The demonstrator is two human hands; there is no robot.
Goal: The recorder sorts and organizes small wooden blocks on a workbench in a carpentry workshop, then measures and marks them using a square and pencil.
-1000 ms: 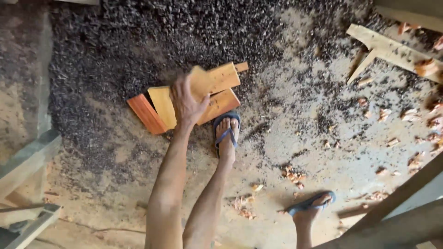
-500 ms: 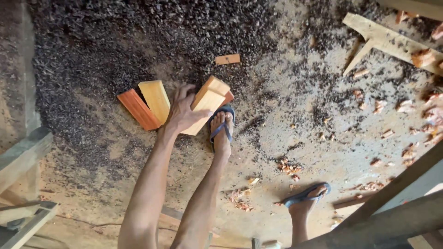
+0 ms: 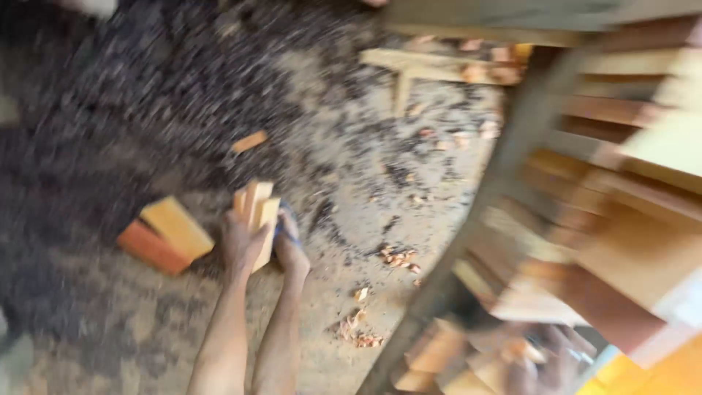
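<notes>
my left hand (image 3: 243, 245) grips a stack of pale wood blocks (image 3: 257, 208) on the shaving-strewn floor (image 3: 351, 183), right of two loose blocks (image 3: 164, 235). step: lifting; next calls for a firm, level grip. right hand (image 3: 541, 358) is blurred, state unclear.

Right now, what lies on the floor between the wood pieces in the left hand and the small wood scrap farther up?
In the head view, only sawdust-strewn floor lies between the wood pieces in the left hand and the small scrap.

I see a small bundle of pale wooden blocks (image 3: 256, 212), flat-faced and rectangular, gripped upright and slightly tilted, low over the dusty floor. Two more blocks (image 3: 164, 235), one yellowish, one reddish-orange, lie side by side on the ground just left. Motion blur hides finer detail.
</notes>
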